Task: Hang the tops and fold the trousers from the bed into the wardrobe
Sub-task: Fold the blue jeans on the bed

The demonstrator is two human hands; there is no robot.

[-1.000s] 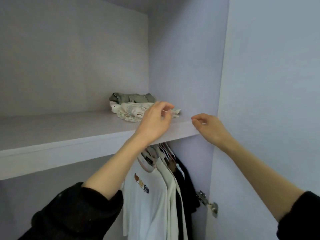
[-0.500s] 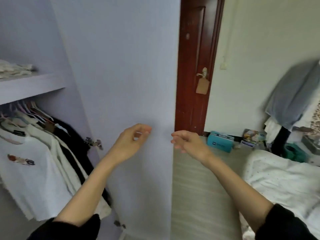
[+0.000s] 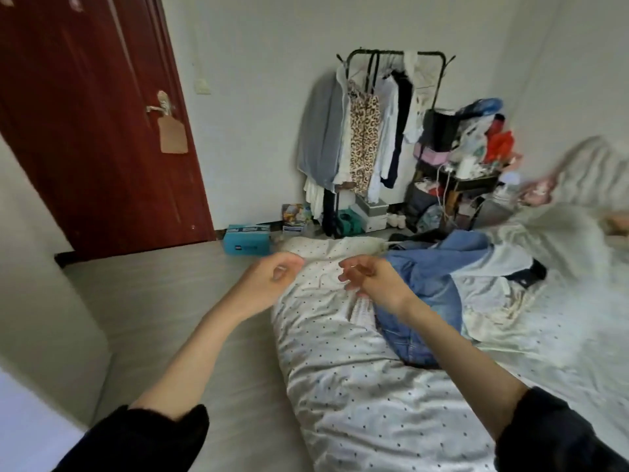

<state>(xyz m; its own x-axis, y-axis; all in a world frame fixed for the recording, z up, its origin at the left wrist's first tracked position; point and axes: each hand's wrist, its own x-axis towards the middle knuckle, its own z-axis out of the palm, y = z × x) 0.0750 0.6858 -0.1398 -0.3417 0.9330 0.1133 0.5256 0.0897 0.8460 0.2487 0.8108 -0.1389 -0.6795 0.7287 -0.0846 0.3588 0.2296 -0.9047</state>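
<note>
Now that the person has turned from the wardrobe shelf to the bed [image 3: 357, 386], left hand [image 3: 269, 284] and right hand [image 3: 371, 284] hover empty, fingers loosely curled, with the blue jeans [image 3: 425, 284] lying crumpled just beyond, probably next for folding.

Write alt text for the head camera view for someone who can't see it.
Two empty hands, left and right, fingers loosely curled, reach over a dotted duvet toward blue jeans lying on the bed. Behind stand a clothes rack and a red-brown door.
</note>
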